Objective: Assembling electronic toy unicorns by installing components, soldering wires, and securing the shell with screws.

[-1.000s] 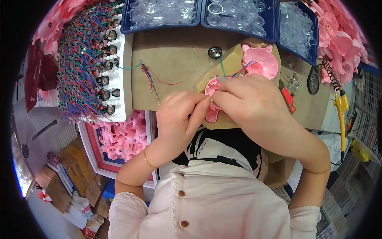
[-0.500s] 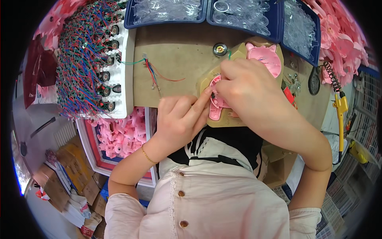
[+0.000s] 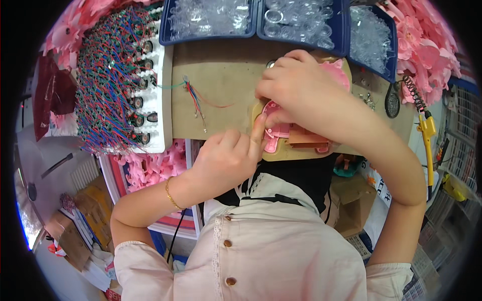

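A pink plastic half-shell (image 3: pixel 271 144) of a toy lies in a tan, shaped holder (image 3: pixel 286 154) at the table's near edge. My left hand (image 3: pixel 226 159) has its index finger stretched onto the shell's left rim, with the other fingers curled. Over the shell is my right hand (image 3: pixel 296 83), thumb and index fingertip brought together beside the left fingertip. Whatever those fingers pinch is hidden. An orange-brown flat piece (image 3: pixel 306 138) shows below my right hand. Behind that hand, a rounded pink part (image 3: pixel 339 72) with pointed ears sits in the holder. A round speaker (image 3: pixel 271 63) is mostly covered.
To the left, a white foam tray (image 3: pixel 159 100) carries many wired circuit boards and speakers. One wire bundle (image 3: pixel 193 95) lies on the table. Blue bins (image 3: pixel 211 38) of clear plastic parts line the back. A yellow tool (image 3: pixel 428 128) with a coiled cord hangs at the right.
My right hand has shifted slightly left and up, covering most of the speaker. The orange-brown piece shows more. My left index finger remains at the shell's rim while the view has shifted a little.
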The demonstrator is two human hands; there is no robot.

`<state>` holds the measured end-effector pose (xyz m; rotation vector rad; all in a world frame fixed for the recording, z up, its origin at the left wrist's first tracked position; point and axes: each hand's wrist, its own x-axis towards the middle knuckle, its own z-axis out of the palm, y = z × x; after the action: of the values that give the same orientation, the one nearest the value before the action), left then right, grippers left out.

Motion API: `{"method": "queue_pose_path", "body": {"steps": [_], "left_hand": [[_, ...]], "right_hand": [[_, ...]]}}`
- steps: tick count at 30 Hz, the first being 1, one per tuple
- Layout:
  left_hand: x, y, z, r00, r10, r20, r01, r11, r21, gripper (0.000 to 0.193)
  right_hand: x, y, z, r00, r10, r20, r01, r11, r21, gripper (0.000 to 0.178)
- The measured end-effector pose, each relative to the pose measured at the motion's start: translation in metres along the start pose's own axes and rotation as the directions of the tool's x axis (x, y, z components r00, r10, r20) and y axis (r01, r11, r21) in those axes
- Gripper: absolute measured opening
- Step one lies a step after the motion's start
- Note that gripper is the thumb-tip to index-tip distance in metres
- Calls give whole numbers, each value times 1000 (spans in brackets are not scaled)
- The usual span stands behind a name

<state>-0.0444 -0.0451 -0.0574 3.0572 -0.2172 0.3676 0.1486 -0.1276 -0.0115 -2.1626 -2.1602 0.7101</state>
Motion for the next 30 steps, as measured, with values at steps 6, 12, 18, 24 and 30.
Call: {"method": "queue_pose_path", "body": {"steps": [6,12,18,24,30], "left_hand": [[7,-25,-12,964,-255,76,250,767,-591,32],[91,-13,-22,954,-278,-108,201,868,-455,12],[95,-12,0,848,-412,333,450,231,-862,15],[85,-3,4,816,-453,358,414,27,-910,15],[84,2,5,849,-519,101,340,388,-857,12]], "right_hand": [[-73,11,-5,847,313,-430,-93,884,458,25],[-101,9,6,878,458,-136,-252,685,683,13],[-126,-42,34,767,460,-447,-97,772,628,15],[-121,-34,52,788,406,-463,31,725,688,13],[-66,-16,-2,525,452,-721,-48,862,505,11]]}}
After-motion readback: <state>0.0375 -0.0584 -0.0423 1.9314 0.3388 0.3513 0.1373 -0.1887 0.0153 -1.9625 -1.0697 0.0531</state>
